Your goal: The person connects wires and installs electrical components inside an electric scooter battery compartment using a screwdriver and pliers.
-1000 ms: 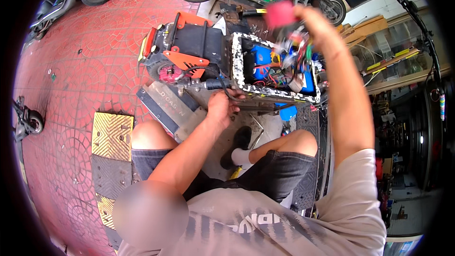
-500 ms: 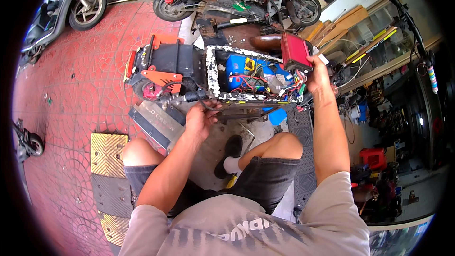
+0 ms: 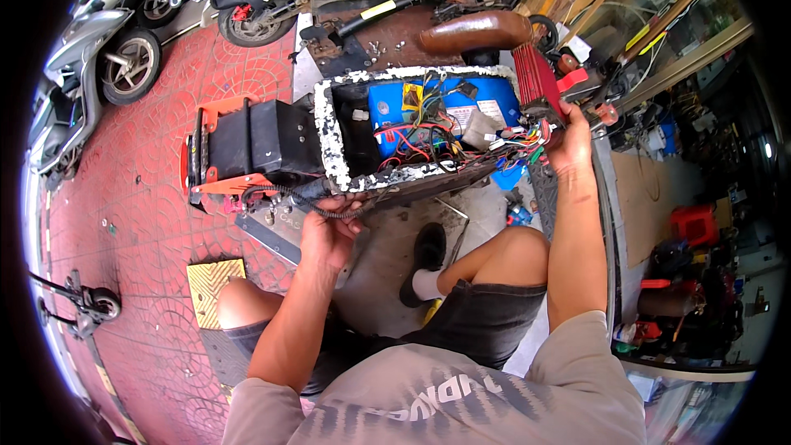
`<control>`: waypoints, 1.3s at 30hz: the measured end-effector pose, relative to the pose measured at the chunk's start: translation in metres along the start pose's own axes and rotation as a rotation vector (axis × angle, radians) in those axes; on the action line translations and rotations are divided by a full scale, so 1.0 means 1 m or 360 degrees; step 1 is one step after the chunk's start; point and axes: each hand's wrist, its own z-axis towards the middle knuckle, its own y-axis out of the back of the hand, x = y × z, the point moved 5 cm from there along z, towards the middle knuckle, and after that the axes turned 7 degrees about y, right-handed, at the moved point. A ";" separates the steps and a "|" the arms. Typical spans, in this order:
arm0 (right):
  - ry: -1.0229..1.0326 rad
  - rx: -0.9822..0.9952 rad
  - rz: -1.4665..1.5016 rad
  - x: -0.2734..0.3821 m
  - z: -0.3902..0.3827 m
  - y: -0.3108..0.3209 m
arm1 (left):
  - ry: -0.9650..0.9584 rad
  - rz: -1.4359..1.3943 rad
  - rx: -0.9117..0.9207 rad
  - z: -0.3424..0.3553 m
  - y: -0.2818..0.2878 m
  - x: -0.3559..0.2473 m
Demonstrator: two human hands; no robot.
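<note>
An opened electric scooter body lies in front of me, its compartment rimmed with white foam. Inside sit a blue battery pack and a tangle of coloured wires. My left hand grips the lower front edge of the frame, next to a black coiled cable. My right hand holds the wire bundle at the compartment's right end, beside a red ribbed part. A black box with an orange bracket sits at the left end.
Parked scooters stand at the left and along the top. A brown seat rests behind the compartment. A yellow ramp plate lies by my left knee. A small kick scooter is at far left. Cluttered shop shelves fill the right.
The view has drawn closer to the scooter body. My right hand dropped from a raised position down to the wires at the compartment's right end. My left hand stays on the frame edge.
</note>
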 end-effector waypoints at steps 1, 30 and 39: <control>0.0038 -0.0023 -0.0026 0.001 0.002 0.002 | 0.0012 -0.0020 0.0001 0.000 0.000 0.000; 0.1423 0.1627 -0.2315 -0.113 -0.116 -0.242 | 0.0034 -0.0168 -0.0027 0.010 0.013 0.004; 0.1476 0.0668 -0.2253 0.020 -0.068 -0.194 | 0.0006 -0.0119 -0.0014 0.008 0.010 0.004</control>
